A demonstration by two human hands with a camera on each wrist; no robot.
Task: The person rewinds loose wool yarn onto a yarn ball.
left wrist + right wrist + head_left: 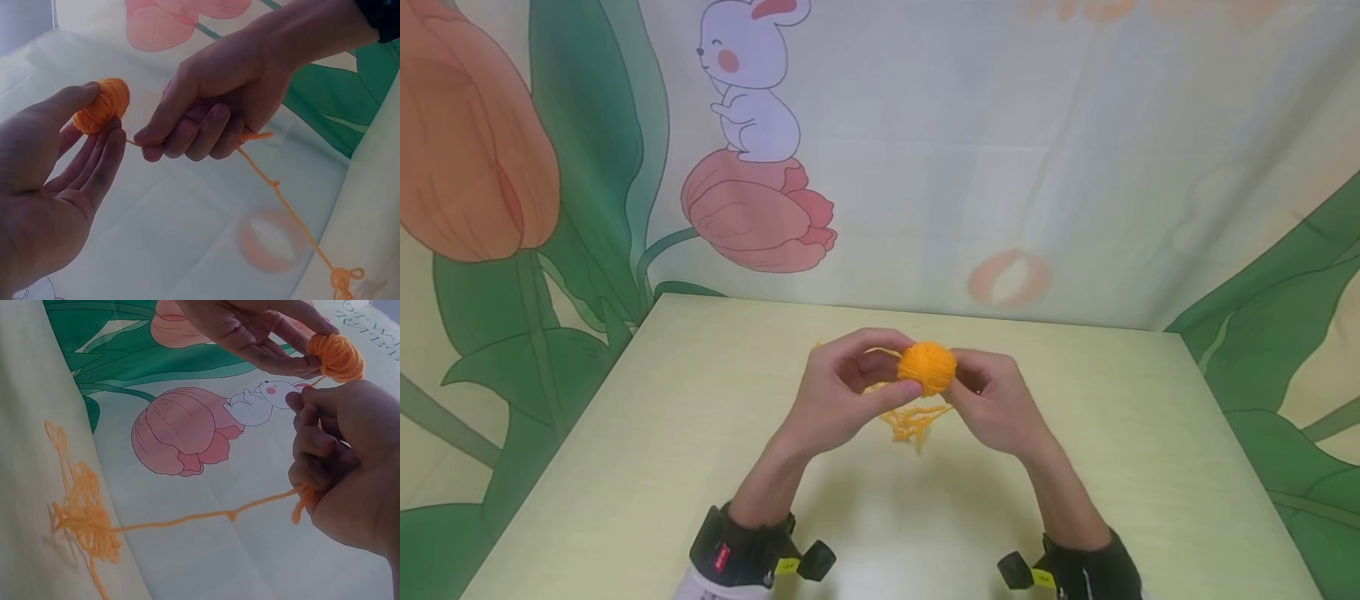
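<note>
A small orange ball of yarn point(927, 368) is pinched between the thumb and fingers of my left hand point(850, 387), raised over the table. Close on its right, my right hand point(1000, 400) has its fingers curled round the yarn strand. In the left wrist view a short length of strand runs from the ball of yarn point(103, 106) to the right hand's point(209, 119) thumb and forefinger. From below that fist the strand point(181, 521) stretches down to a loose, tangled heap of yarn point(87, 515) on the table. In the head view the hands partly hide this heap.
The pale table point(647, 433) reaches back to a hanging cloth point(925, 167) printed with tulips and a white rabbit. Each wrist wears a black band point(741, 546) with a small camera block point(816, 561).
</note>
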